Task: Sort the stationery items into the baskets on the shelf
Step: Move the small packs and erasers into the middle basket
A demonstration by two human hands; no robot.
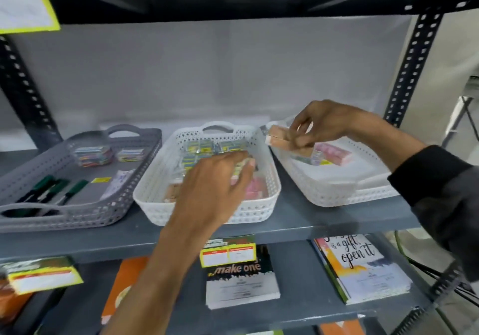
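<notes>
Three baskets stand in a row on the grey shelf. My left hand reaches into the middle white basket, fingers closed on a small box among yellow-green boxes and pink packs. My right hand hovers over the left rim of the right white basket, pinching a tan-orange pack. More pink packs lie in that basket. The grey basket on the left holds green-handled pens and small colourful boxes.
A slotted black upright stands behind the right basket, another upright at the left. The shelf below carries notebooks and a price label on the shelf edge. An upper shelf hangs overhead.
</notes>
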